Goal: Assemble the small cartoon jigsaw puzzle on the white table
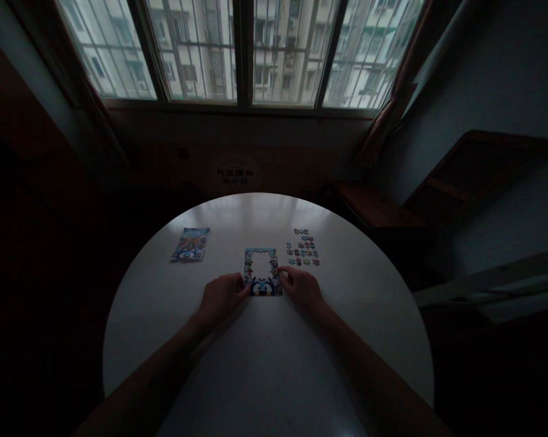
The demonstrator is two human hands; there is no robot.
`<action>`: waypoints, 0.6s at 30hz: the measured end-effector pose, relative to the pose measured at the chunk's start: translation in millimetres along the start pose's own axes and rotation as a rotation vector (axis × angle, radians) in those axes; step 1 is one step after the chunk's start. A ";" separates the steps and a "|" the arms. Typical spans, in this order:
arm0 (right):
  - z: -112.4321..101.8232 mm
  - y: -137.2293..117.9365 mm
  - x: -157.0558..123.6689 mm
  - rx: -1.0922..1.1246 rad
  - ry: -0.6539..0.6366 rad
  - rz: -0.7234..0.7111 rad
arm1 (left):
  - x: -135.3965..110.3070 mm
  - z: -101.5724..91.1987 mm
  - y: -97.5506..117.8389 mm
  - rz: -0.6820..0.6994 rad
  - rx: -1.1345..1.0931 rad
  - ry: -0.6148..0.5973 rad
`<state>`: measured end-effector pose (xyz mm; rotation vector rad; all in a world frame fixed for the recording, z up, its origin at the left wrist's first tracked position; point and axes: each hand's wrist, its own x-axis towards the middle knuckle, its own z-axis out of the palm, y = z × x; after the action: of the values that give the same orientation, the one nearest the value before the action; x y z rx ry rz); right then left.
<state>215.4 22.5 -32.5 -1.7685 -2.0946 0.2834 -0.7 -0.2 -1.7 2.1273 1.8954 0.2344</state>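
A small jigsaw puzzle (262, 271) lies on the round white table (264, 358), its border and lower part joined and its middle still bare. My left hand (222, 294) rests at the puzzle's lower left corner, fingers curled and pressed against its edge. My right hand (302, 286) sits at the lower right corner, fingers pinched on the puzzle's right edge. Several loose puzzle pieces (303, 249) are spread out just right of the puzzle, beyond my right hand.
A colourful printed card or packet (190, 244) lies at the left of the table. Behind the table are a dark wall and a barred window (237, 48). A wooden bench or shelf (378, 206) stands to the right. The room is dim.
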 end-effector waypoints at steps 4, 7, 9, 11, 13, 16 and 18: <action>-0.8 -0.8 -0.2 0.005 0.000 -0.001 | 0.4 0.6 -0.1 0.007 0.006 0.014; -2.7 -2.8 -0.3 -0.003 -0.011 0.008 | 0.4 0.9 0.5 0.000 0.008 0.020; -4.2 -4.0 -0.2 -0.011 -0.021 0.020 | 0.4 1.2 0.5 -0.007 0.005 0.014; -5.5 -4.6 -0.2 -0.016 -0.025 0.024 | 0.5 1.7 0.0 -0.006 -0.002 0.006; -6.0 -4.6 -0.3 -0.015 -0.024 0.019 | 0.5 2.0 -0.6 0.001 -0.005 0.006; -5.5 -3.8 -0.6 -0.008 -0.028 0.018 | 0.3 1.6 -0.4 0.006 -0.001 0.010; -4.6 -3.3 -0.5 -0.005 -0.028 0.017 | 0.0 0.6 0.3 -0.002 0.001 0.003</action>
<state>214.4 20.9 -27.1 -1.7960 -2.1025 0.3093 -0.3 -0.3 -2.2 2.1268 1.8994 0.2367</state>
